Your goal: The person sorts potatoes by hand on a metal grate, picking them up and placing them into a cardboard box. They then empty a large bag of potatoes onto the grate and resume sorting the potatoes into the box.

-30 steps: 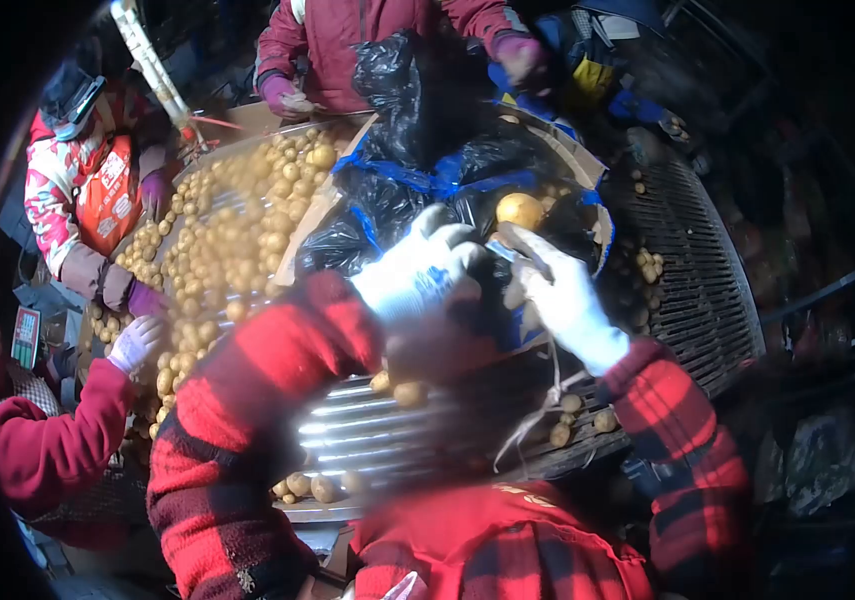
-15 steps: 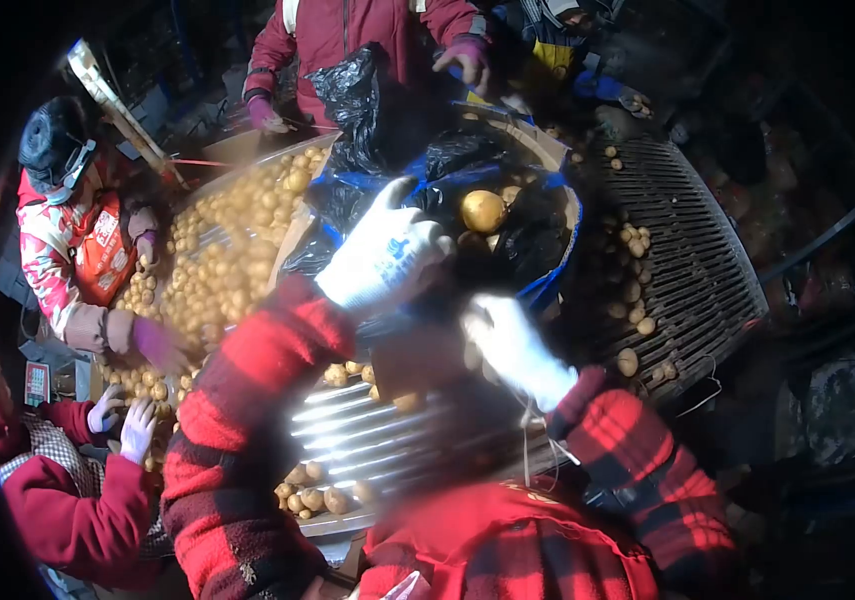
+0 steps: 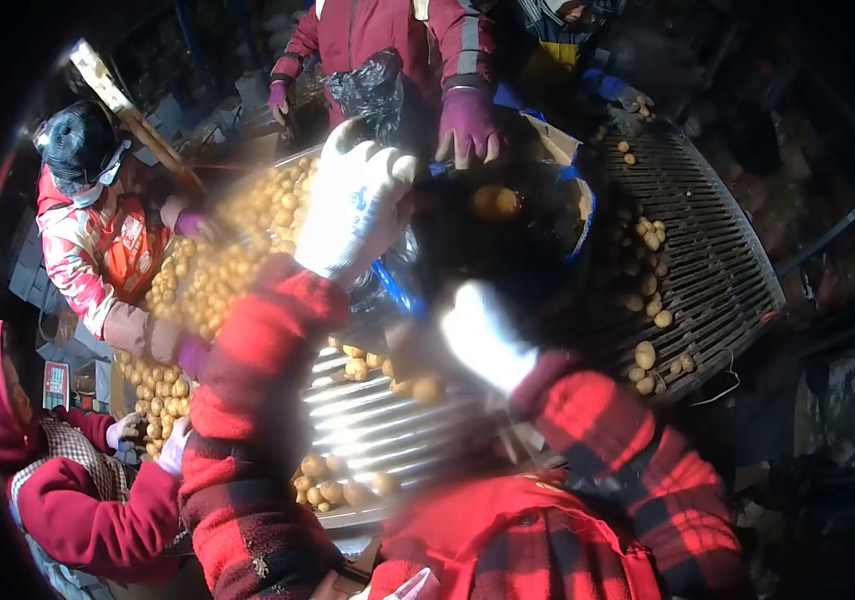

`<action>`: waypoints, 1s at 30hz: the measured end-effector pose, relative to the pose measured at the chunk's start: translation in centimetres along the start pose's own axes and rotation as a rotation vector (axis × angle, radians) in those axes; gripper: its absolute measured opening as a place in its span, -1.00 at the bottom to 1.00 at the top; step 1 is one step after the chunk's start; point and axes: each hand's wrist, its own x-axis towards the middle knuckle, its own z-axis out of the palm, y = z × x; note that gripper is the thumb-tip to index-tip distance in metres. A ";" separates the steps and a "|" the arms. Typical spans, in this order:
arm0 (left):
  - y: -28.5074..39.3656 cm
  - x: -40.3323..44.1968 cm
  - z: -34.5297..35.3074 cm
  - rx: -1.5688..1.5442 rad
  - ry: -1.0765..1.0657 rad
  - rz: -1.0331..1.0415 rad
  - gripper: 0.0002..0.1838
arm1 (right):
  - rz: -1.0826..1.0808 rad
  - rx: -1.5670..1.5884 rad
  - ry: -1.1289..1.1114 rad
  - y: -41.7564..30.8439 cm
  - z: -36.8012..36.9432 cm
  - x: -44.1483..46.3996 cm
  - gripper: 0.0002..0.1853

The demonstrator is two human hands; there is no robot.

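Note:
My left hand [image 3: 357,205], in a white glove, is raised at the near left side of a carton. Its fingers are curled, and what they hold is hidden. My right hand [image 3: 487,330], also white-gloved, is at the carton's near side, overexposed and smeared by motion, so its fingers cannot be read. The carton [image 3: 587,205] has blue edges and a black plastic bag [image 3: 372,95] bunched above its far left side. A large potato [image 3: 495,203] lies inside, in dark shadow. Opposite me, a co-worker's purple-gloved hand [image 3: 467,125] rests at the far rim.
Many potatoes [image 3: 187,300] cover the left part of the metal sorting table, where two co-workers reach in. Shiny slats [image 3: 367,430] run in front of me, with potatoes [image 3: 327,485] along them. Right is a dark slatted rack [image 3: 717,230] with scattered potatoes; another worker [image 3: 557,50] stands behind it.
My left hand has risen and shifted left, its fingers more curled. My right hand has shifted slightly left. The co-worker opposite has lowered a hand to the carton's rim.

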 end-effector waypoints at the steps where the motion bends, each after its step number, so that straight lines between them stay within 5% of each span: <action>1: -0.5 -0.6 0.9 -0.001 -0.002 -0.006 -0.70 | 0.129 0.088 0.134 -1.1 0.1 -1.1 -0.83; 2: -1.4 -1.2 1.8 0.023 0.041 -0.032 -0.72 | 0.244 0.191 0.282 -2.2 0.3 -2.3 -0.83; 3: -2.5 -1.4 2.5 0.047 0.089 -0.054 -0.73 | 0.420 0.740 0.015 -1.2 -3.4 -1.8 -0.84; 4: -3.5 -0.8 1.9 0.227 -0.174 -0.263 -0.81 | 0.488 1.025 -0.128 -1.5 -4.9 -2.8 -0.84; 5: -7.5 -1.5 2.5 0.243 0.042 -0.221 -0.90 | 0.599 1.279 -0.267 -1.9 -6.4 -3.7 -0.84; 6: -9.4 -1.8 2.2 0.058 0.099 -0.350 -0.90 | 0.355 1.133 -0.289 -3.4 -6.9 -5.8 -0.82; 8: -11.0 -2.8 2.5 0.272 -0.021 -0.343 -0.75 | 0.365 1.223 -0.527 -3.1 -8.2 -5.6 -0.75; 10: -8.4 -3.5 1.9 0.314 0.002 -0.170 -0.61 | 0.757 1.510 -0.889 0.0 -10.3 -2.5 -0.67; 11: -5.9 -3.6 2.1 0.036 0.079 -0.056 -0.57 | 0.920 1.630 -0.798 1.0 -11.1 -1.5 -0.61; 13: -0.3 -4.2 1.9 -0.461 -0.341 0.120 -0.56 | 0.815 1.649 -0.671 1.1 -10.0 -1.9 -0.60; 14: 1.5 -7.4 4.7 -0.197 -0.347 0.225 -0.56 | 0.707 1.656 -0.552 1.4 -9.6 -2.0 -0.58; 16: 1.4 -9.0 3.5 -0.261 -0.321 0.002 -0.71 | 0.754 1.600 -0.646 2.6 -10.4 -3.4 -0.57; 18: 0.1 -11.1 2.6 -0.167 -0.250 -0.159 -0.86 | 0.979 1.638 -0.519 4.6 -12.6 -5.2 -0.60; 21: -3.0 -18.5 2.3 0.119 -0.517 -0.064 -0.93 | 1.279 1.447 -0.190 8.5 -12.1 -13.2 -0.66; 23: -2.6 -22.5 2.4 -0.072 -0.610 -0.260 -0.96 | 1.538 1.278 -0.135 10.6 -13.8 -19.1 -0.60; 24: -2.0 -23.1 2.3 -0.070 -0.537 -0.268 -0.96 | 1.796 1.162 -0.165 11.2 -15.3 -20.7 -0.60; 26: -1.3 -23.6 2.8 -0.118 -0.422 -0.307 -0.92 | 1.958 1.183 0.158 11.5 -13.9 -33.4 -0.66; 28: -0.9 -23.4 3.0 -0.135 -0.383 -0.278 -0.90 | 2.375 1.103 0.127 11.3 -14.0 -40.5 -0.71; 29: -0.8 -23.0 3.3 -0.145 -0.349 -0.244 -0.88 | 2.458 1.439 0.270 11.7 -13.3 -46.4 -0.68; 30: -0.4 -22.6 3.5 -0.173 -0.265 -0.263 -0.85 | 2.504 1.430 0.149 11.6 -12.1 -49.0 -0.65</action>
